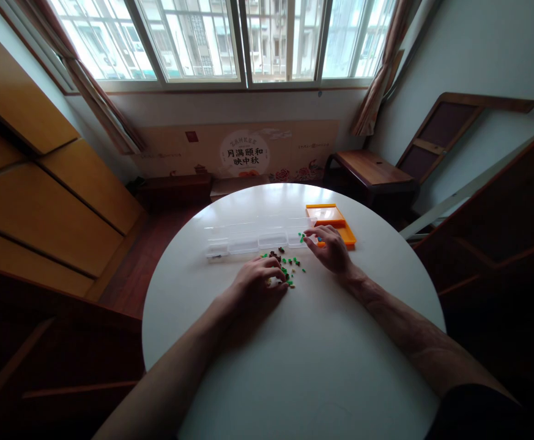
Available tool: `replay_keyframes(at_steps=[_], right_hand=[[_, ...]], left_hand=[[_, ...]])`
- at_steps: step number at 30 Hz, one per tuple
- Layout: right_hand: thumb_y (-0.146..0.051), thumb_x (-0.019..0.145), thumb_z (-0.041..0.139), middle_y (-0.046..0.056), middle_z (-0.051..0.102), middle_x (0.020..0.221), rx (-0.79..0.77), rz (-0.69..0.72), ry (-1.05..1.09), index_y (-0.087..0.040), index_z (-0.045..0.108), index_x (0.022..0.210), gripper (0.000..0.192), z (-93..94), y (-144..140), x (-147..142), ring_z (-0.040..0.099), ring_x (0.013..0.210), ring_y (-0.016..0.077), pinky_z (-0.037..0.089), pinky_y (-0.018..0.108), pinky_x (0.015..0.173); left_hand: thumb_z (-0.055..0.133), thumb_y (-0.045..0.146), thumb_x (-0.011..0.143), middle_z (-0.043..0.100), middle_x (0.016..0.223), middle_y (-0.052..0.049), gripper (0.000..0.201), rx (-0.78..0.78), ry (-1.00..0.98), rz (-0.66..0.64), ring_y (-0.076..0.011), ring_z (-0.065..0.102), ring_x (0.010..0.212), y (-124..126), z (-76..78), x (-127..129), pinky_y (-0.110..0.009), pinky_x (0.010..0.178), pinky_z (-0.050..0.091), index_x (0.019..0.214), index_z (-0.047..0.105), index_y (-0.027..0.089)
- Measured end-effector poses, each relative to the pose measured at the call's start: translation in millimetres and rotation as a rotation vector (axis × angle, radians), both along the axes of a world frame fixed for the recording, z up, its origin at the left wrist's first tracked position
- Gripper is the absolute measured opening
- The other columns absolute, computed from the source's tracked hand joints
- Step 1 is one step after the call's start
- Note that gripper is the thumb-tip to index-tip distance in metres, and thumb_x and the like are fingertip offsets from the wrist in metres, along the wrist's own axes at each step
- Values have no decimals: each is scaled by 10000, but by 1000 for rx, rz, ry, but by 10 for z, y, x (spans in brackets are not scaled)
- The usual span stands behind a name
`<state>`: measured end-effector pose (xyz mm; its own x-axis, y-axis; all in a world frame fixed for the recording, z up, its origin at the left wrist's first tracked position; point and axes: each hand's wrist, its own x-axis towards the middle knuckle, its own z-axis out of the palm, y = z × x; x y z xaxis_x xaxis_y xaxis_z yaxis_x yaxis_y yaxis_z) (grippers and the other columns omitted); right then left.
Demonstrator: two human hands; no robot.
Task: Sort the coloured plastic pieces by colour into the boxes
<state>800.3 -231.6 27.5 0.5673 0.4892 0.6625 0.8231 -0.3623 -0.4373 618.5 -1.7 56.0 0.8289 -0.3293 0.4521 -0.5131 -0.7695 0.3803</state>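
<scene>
A round white worktop (303, 366) carries a clear plastic compartment box (257, 238) near its far edge, an orange tray (340, 227) touching the box's right end, and small green and brown pieces (289, 269) scattered just in front.

A room in a home, high up in a block of flats

A round white table (294, 366) stands on a reddish wooden floor (156, 244) below a wide barred window (221, 36) with tied-back brownish curtains (96, 104) (other apartment blocks show outside); pale wooden cabinet drawers (41, 201), a dark wooden side table (372, 168) and a festive printed cardboard panel (248, 153) line the walls.
</scene>
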Motion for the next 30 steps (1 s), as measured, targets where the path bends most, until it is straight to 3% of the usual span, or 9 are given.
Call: replay_keyframes(at_steps=[5, 11, 15, 23, 26, 30], right_hand=[[-283, 1066, 631, 82, 795, 1150, -28, 52, -33, -254, 766, 1164, 169, 52, 1, -61, 687, 1110, 313, 536, 517, 1064], [-270, 1023, 732, 58, 802, 1111, -113, 486, -172, -272, 751, 1145, 123, 221, 18, -293, 704, 1034, 261, 577, 445, 954], [-302, 1032, 755, 55, 808, 1078, -142, 588, -228, -260, 741, 1142, 118, 257, 68, -355, 711, 996, 246, 584, 421, 906], [-325, 1094, 678, 54, 818, 1073, -163, 482, -221, -271, 769, 1125, 110, 196, 46, -280, 702, 991, 245, 568, 428, 925], [-351, 1093, 673, 54, 817, 1053, -117, 325, -151, -278, 787, 1084, 136, 163, 19, -211, 694, 1001, 264, 563, 448, 947], [-378, 1086, 667, 67, 809, 1067, -1, 53, -83, -268, 800, 1093, 172, 85, -9, -83, 686, 1049, 303, 548, 502, 1013]], left_hand=[[762, 347, 1014, 813, 1031, -41, 135, 22, -60, 23, -189, 771, 937, 31, -63, 45, -301, 855, 585, 925, 780, 247], [702, 397, 1085, 836, 1027, -31, 177, -40, -142, 110, -178, 793, 901, 95, -52, 66, -318, 875, 574, 1027, 749, 237], [698, 383, 1091, 841, 1013, -20, 157, -41, -158, 112, -172, 794, 888, 87, -46, 65, -309, 863, 572, 1047, 743, 239], [682, 350, 1087, 839, 1043, -26, 123, -49, -128, 168, -180, 795, 934, 24, -55, 76, -325, 902, 566, 1050, 741, 248], [723, 368, 1045, 828, 1053, -37, 117, -34, -86, 180, -198, 788, 954, 14, -53, 65, -350, 929, 567, 1040, 744, 253], [766, 341, 994, 815, 1152, -48, 117, 6, -50, 87, -216, 776, 1051, 11, -57, 54, -369, 965, 559, 1086, 773, 270]])
